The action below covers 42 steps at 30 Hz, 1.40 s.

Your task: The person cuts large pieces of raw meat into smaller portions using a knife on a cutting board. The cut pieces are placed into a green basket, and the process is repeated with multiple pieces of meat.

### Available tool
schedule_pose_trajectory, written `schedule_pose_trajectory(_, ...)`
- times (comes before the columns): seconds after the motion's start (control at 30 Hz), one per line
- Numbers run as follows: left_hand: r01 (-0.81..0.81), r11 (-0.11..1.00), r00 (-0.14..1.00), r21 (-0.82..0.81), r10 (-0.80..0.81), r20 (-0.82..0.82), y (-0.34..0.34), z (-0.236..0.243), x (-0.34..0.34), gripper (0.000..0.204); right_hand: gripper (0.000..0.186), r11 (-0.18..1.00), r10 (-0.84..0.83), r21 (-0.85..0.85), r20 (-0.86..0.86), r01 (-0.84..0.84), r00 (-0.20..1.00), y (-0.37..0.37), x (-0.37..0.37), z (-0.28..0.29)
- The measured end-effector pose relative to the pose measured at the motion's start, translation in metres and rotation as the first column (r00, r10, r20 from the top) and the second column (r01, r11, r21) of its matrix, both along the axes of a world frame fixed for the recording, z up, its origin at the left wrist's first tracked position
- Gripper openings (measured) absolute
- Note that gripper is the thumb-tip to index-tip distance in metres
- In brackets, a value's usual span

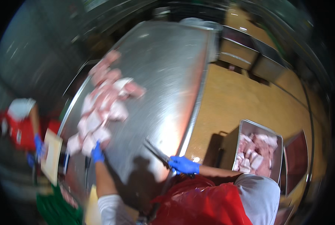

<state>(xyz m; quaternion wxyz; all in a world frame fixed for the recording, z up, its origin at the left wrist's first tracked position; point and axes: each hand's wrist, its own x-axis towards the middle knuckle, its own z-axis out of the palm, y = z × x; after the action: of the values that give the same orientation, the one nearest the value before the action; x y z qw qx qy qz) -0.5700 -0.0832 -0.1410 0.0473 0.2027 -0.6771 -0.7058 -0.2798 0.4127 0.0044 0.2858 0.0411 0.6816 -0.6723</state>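
My left hand, in a blue glove, is at the near end of a pile of pale pink meat chunks with white fat. Its fingers are closed on the edge of a chunk of meat, slightly blurred. In my blue-gloved right hand is a knife, gripped by its handle. The dark, narrow blade points forward and left over the bare steel of the worktable, near its right edge.
A metal bin filled with meat chunks stands on the yellow floor to my right, with another bin beside it. More bins stand at the far right. A co-worker's blue-gloved hand is at a pale cutting board on the left.
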Motion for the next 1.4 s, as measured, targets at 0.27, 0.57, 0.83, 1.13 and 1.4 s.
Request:
schedule_pose_trajectory(0.27, -0.141, 0.873, 0.904, -0.467, 0.306, 0.299, 0.097, -0.043, -0.127, 0.088, 0.026, 0.823, -0.55, 0.202, 0.048, 0.531, 0.834, 0.116, 0.022, -0.025)
schedule_pose_trajectory(0.57, 0.109, 0.804, 0.988, 0.584, -0.151, 0.023, 0.162, -0.092, 0.079, 0.042, 0.029, 0.873, -0.347, 0.266, -0.246, 0.408, 0.905, 0.099, -0.077, -0.016)
schedule_pose_trajectory(0.83, -0.117, 0.639, 0.968, 0.76, 0.244, -0.056, 0.163, 0.157, 0.3, 0.058, 0.015, 0.993, -0.102, 0.058, -0.042, 0.104, 0.994, 0.018, -0.103, -0.029)
schedule_pose_trajectory(1.13, -0.559, 0.653, 0.75, -0.511, 0.661, 0.024, -0.009, 0.185, 0.495, 0.03, 0.018, 0.903, 0.418, 0.017, -0.257, -0.428, 0.871, -0.154, -0.083, 0.019)
schedule_pose_trajectory(1.4, -0.783, 0.404, 0.527, -0.473, 0.835, -0.157, 0.005, 0.168, 0.685, 0.013, 0.022, 0.82, 0.572, 0.174, -0.274, -0.546, 0.773, -0.196, -0.027, 0.035)
